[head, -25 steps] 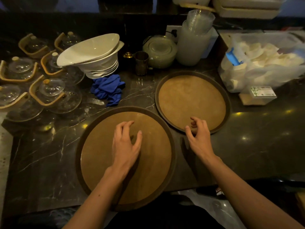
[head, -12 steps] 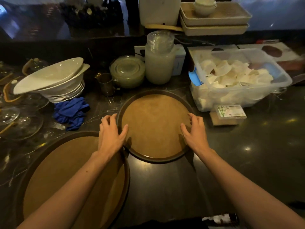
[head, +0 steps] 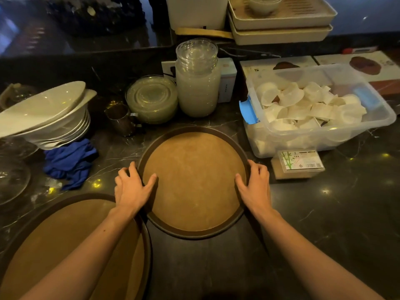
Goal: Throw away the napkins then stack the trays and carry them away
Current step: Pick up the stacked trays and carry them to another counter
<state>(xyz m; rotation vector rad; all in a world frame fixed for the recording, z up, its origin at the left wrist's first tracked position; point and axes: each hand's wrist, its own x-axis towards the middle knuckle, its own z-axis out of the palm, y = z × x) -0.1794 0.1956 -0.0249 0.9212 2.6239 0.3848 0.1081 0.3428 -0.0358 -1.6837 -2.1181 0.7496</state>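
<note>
Both hands now clamp the smaller round tray (head: pixel 194 180), left hand (head: pixel 131 189) and right hand (head: pixel 255 187) on opposite rims, thumbs inside (fingers curled outside). It sits on the dark counter (head: pixel 324 213), touching the bigger tray (head: pixel 65 245) at lower left.

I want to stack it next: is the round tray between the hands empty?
Empty: the round tray shows only its bare brown surface, nothing lying on it.

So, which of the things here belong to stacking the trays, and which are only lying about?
Belong to the job:
- far round tray, held at its rim by left hand and right hand
- near round tray

Only lying about:
- blue cloth
- stack of white bowls
- glass plates
- clear plastic bin
- metal cup
</note>
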